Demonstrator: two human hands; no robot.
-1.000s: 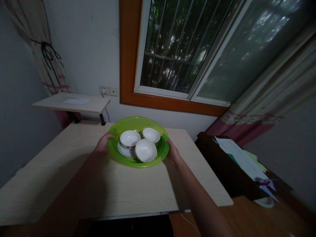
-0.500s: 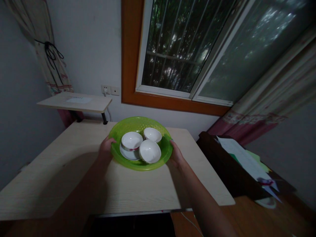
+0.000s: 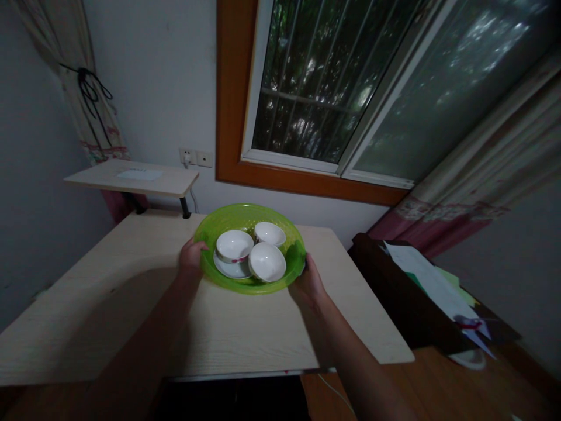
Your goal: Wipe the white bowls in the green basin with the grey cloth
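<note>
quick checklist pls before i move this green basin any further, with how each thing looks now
1. Left hand on the basin: ok, thumb over the rim.
2. Right hand on the opposite side: ok, at the rim; how firm the grip is, cannot tell.
3. Left bowl upright on the plate: ok.
4. Front bowl level: not ok, it looks tipped toward you.
5. Back bowl inside the basin, open side up: ok.
6. Basin's underside off the table: cannot tell, it is hidden from this view.
</note>
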